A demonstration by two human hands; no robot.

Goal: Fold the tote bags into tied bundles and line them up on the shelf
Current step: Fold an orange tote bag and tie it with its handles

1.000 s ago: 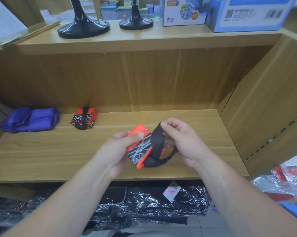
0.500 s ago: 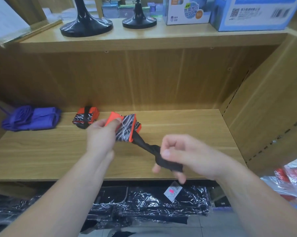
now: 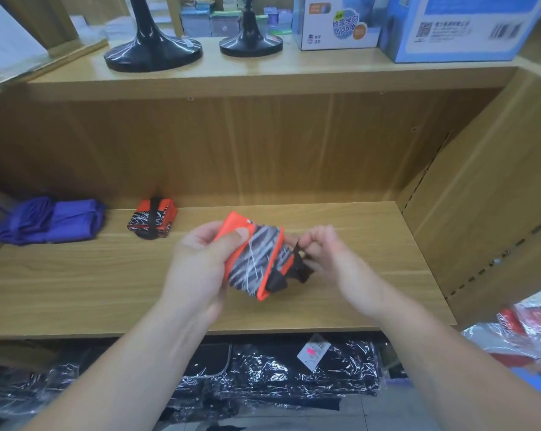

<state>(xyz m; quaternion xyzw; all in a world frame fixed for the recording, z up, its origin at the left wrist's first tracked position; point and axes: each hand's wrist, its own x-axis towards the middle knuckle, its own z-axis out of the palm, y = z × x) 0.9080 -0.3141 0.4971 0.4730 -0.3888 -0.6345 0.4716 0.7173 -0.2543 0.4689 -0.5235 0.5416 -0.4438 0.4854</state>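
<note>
The tying step looks to be in hand. The left hand (image 3: 200,269) is gripping the folded orange tote bag with black-and-white streaks (image 3: 256,262) above the near middle of the wooden shelf (image 3: 76,290), thumb pressing on top. The right hand (image 3: 334,256) is pinching the bag's black strap (image 3: 297,270) with curled fingers. Next, the strap is probably needing a snug knot, then the bag a place right of the tied orange bundle (image 3: 152,222). The white box (image 3: 334,23) far above is showing "APP".

We are showing two bare hands, the left hand (image 3: 200,262) with a short thumbnail (image 3: 241,234) and the right hand (image 3: 328,253) blurred, and bare forearms (image 3: 132,368) behind them.
</note>
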